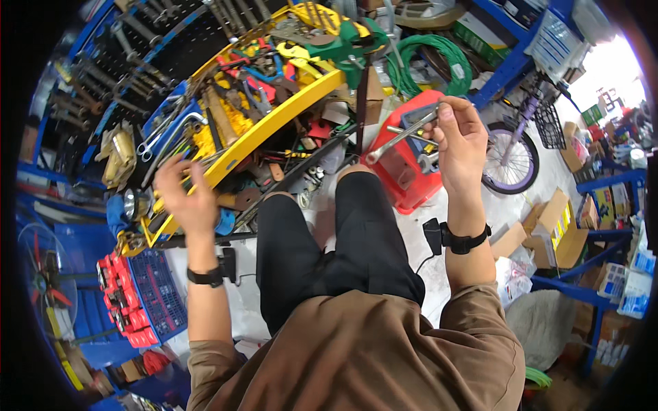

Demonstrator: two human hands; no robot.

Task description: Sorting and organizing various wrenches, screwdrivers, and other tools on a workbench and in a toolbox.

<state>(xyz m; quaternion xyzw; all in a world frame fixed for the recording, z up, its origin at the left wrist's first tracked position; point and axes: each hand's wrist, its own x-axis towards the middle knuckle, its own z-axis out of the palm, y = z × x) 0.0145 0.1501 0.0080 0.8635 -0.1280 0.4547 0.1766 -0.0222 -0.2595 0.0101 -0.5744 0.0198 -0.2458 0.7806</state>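
My right hand (458,140) grips a long silver spanner (397,141) near its upper end, above a red plastic container (418,192). Other metal tools and a blue-grey item lie in that container, partly hidden. My left hand (185,192), slightly blurred, has its fingers apart at the near left end of the long yellow tool tray (288,103), with no held object visible; whether it touches the tray is unclear. The tray is heaped with pliers, wrenches, hammers and yellow-handled tools. A green metal fitting (346,44) stands at its far right end.
A wrench rack (137,61) is at upper left, a green hose coil (428,61) at upper middle. A purple bicycle (514,147) and cardboard boxes (555,226) stand right. Red items (120,294) sit by a blue grid crate (157,291) lower left. Blue shelving (610,178) lines the right.
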